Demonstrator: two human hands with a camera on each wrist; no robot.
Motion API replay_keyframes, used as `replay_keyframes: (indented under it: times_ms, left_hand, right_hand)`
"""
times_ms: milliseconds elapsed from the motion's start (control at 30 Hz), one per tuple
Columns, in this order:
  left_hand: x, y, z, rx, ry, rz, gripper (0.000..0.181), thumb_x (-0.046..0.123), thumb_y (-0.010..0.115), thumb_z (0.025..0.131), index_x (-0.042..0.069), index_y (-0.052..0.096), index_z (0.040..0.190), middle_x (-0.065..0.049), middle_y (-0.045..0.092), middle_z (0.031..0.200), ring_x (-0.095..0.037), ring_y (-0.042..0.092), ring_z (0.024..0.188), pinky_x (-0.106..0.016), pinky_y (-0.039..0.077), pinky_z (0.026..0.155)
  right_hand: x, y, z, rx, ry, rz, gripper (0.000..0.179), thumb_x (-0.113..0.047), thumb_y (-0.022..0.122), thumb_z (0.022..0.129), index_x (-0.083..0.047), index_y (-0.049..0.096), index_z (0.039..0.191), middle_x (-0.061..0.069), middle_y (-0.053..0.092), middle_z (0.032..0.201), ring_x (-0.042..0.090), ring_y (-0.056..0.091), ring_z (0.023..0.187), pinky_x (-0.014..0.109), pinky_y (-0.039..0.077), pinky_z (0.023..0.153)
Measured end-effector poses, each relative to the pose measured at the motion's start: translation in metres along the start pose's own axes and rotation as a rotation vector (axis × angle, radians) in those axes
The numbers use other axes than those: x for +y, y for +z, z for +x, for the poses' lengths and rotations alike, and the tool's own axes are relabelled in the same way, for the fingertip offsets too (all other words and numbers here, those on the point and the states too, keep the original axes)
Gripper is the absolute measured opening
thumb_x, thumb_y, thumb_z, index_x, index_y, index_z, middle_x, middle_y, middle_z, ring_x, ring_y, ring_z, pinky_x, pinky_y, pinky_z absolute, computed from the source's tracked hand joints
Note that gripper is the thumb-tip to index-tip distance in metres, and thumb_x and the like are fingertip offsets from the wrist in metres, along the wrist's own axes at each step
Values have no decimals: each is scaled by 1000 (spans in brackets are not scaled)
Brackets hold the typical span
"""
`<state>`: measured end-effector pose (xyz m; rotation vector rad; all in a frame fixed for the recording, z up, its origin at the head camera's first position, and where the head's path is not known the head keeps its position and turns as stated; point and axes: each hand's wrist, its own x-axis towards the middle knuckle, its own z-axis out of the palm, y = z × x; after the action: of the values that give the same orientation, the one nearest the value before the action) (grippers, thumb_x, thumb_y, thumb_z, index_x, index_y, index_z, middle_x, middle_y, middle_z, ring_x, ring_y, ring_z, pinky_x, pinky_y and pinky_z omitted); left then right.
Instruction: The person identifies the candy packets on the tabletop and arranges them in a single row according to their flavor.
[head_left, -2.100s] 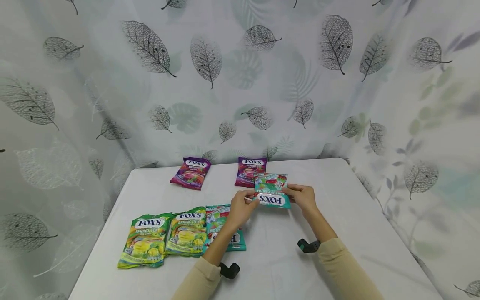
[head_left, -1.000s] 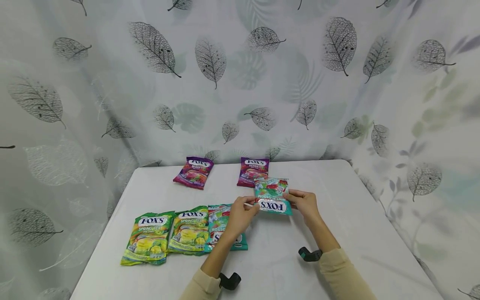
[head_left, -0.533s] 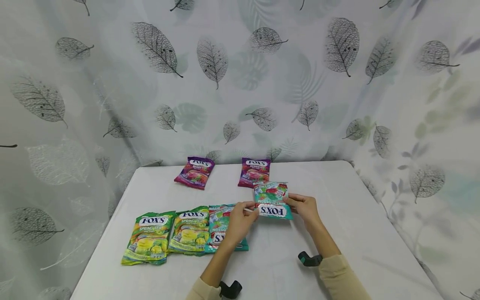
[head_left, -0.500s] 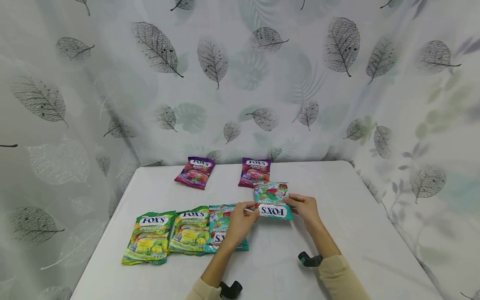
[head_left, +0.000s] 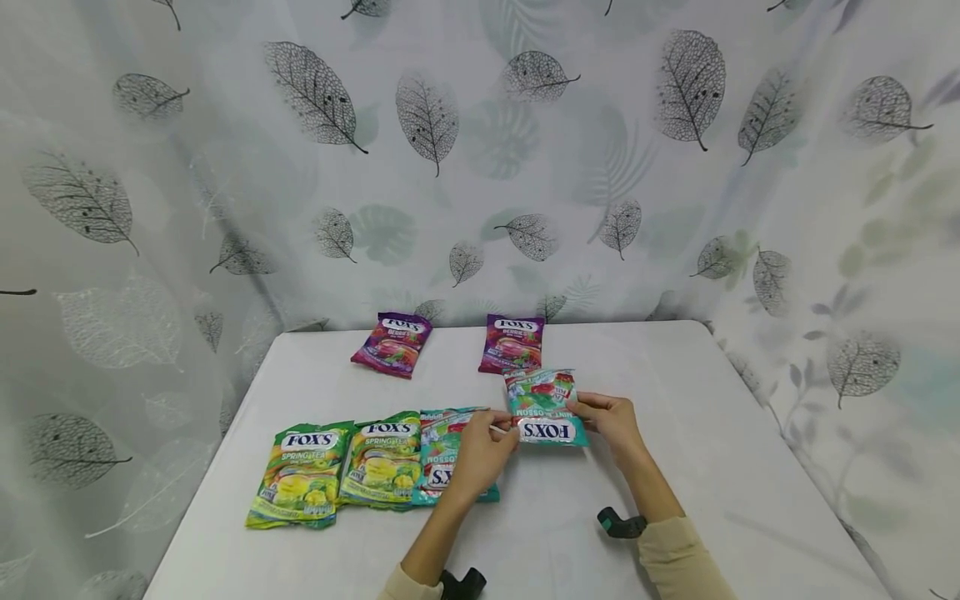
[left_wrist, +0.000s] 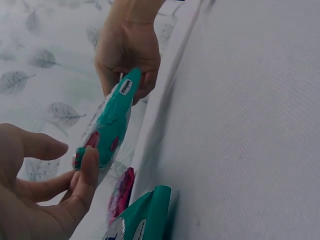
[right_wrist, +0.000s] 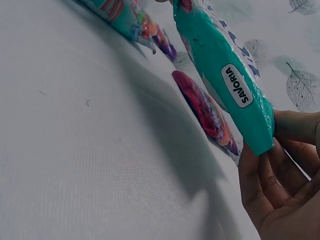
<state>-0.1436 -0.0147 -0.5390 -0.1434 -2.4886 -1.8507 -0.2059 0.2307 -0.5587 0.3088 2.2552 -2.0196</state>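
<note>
A teal candy bag [head_left: 546, 407] marked FOX'S, its print upside down to the head view, is held up between both hands above the white table. My left hand [head_left: 480, 454] pinches its left edge; in the left wrist view, the fingertips [left_wrist: 89, 162] lie at the bag's corner, with one other finger standing apart from it. My right hand [head_left: 611, 421] grips the opposite edge, thumb on one face and fingers on the other in the right wrist view. A second teal bag [head_left: 442, 446] lies under the left forearm, partly hidden.
Two green-yellow candy bags [head_left: 300, 475] lie in a row left of the second teal bag. Two purple berry bags [head_left: 393, 343] lie near the far edge of the white table [head_left: 735, 500]; the right one is just beyond the held bag. A leaf-print curtain [head_left: 480, 167] surrounds the table.
Both hands have drawn the held teal bag a little toward the person, away from the right purple bag, which it overlapped before. The bags on the table keep their places.
</note>
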Motion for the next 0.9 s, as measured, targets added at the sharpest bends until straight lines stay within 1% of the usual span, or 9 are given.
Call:
replay_keyframes:
  times_ms: [167,367,533,700,900]
  left_hand:
    - [5,-4,-4,-47,-32,20,24,15,69,99,-1,69,116,-5,64,99,-12,69,73,-25,55,61]
    - [8,-8,-8,-84,-56,20,24,15,68,99,-3,67,115,-6,65,94,-16,72,68,-28,54,58]
    - [7,-11,-10,-124,-54,72,22,16,69,98,-2,67,111,-4,66,87,-23,74,67,-28,51,56]
    - [8,-14,-11,-163,-43,114,19,14,69,97,-3,66,106,-4,68,81,-27,74,65,-27,51,56]
    - [10,-21,-12,-235,-77,137,19,14,67,98,-2,64,108,-3,67,83,-26,74,66,-28,52,58]
  right_hand:
    - [3,-1,-1,-27,1,-19,40,-22,79,95,3,73,126,15,75,119,14,73,88,25,60,76]
    - [7,-1,-3,-66,-8,-20,44,-24,82,92,5,73,124,14,77,114,15,74,90,26,60,77]
    - [10,-1,-5,-71,-8,-60,43,-25,85,89,4,76,119,13,78,112,13,72,91,25,59,77]
    - [11,0,-6,-74,-16,-93,38,-21,87,86,5,78,112,11,79,101,13,70,84,25,57,70]
    - [15,-2,-6,-121,-19,-107,34,-14,87,85,8,78,109,10,79,91,15,70,75,27,58,66]
